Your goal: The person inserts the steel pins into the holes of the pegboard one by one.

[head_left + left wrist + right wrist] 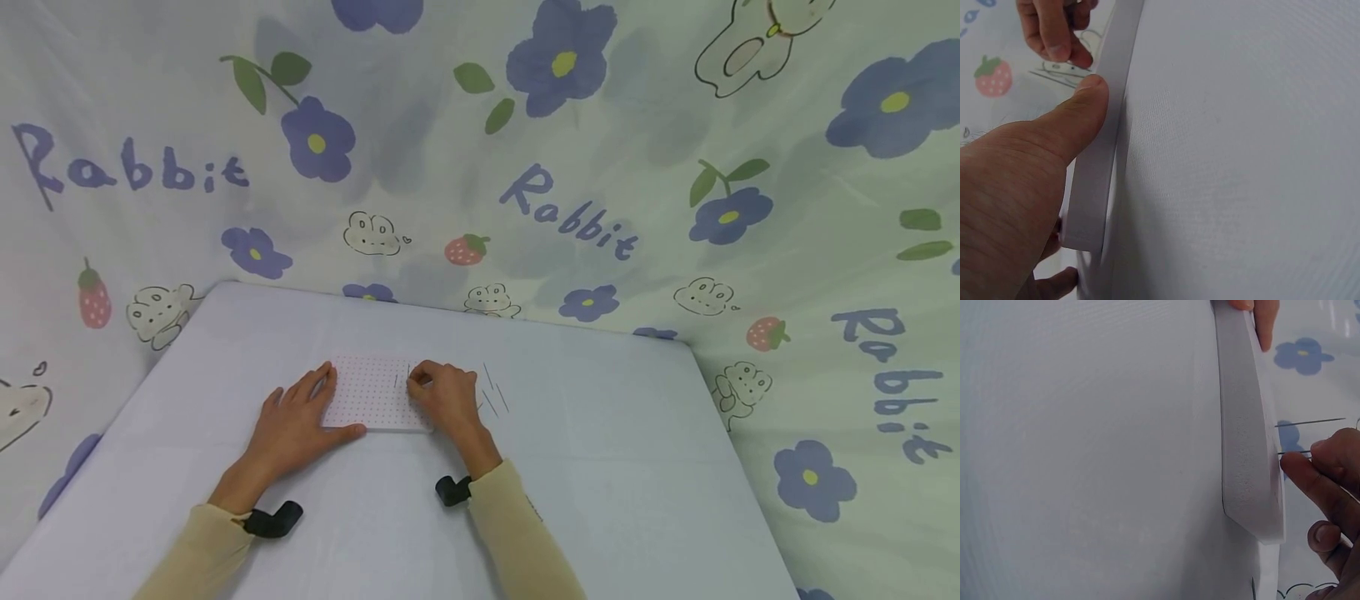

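A white board (363, 400) with a grid of small dots lies flat on the table. My left hand (288, 425) rests at its near left corner, fingers along the left edge and thumb (1088, 103) against the front side. Over the right part of the board, my right hand (450, 396) pinches a thin dark needle-like stick (1297, 452) between thumb and forefinger, its lower end at the board's surface. Another such stick (1313, 422) stands upright in the board beside it. Whether the pinched stick sits in a hole, I cannot tell.
Several loose dark sticks (491, 390) lie on the white-covered table (615, 467), right of the board and close to my right hand. Behind the table hangs a curtain (420, 167) printed with flowers and rabbits. Each wrist carries a black camera mount (273, 520).
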The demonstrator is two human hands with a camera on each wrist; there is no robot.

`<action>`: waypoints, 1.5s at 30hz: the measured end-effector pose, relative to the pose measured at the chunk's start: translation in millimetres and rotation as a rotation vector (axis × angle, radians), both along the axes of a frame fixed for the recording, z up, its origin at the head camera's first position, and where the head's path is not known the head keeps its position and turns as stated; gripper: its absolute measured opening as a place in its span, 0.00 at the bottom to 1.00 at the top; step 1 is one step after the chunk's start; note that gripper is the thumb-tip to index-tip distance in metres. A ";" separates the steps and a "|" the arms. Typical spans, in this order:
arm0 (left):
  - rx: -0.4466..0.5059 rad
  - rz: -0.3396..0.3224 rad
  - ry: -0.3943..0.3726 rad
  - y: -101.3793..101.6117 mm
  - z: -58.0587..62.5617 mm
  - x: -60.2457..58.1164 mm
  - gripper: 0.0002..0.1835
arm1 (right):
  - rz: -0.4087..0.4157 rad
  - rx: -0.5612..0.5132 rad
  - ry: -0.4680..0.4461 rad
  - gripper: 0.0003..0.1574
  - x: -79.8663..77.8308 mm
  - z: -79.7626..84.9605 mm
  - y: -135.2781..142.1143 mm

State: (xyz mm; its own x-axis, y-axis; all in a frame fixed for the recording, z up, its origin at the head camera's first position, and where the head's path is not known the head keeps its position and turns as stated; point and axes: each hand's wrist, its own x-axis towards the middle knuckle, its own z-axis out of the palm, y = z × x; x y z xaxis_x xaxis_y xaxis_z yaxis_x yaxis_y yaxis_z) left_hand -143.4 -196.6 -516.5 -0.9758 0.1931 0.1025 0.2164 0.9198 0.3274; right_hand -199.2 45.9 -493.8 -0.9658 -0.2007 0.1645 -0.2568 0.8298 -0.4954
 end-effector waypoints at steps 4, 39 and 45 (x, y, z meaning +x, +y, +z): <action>-0.002 -0.002 0.004 -0.3 -0.2 -1.0 0.62 | -0.009 0.004 -0.009 0.08 -0.5 0.6 1.3; 0.015 0.001 0.013 -0.9 -2.2 -2.5 0.61 | -0.381 -0.264 -0.203 0.09 -0.4 -5.8 118.3; 0.014 -0.005 0.008 0.7 -3.3 -1.5 0.62 | -0.434 -0.268 -0.232 0.08 3.0 -9.1 122.0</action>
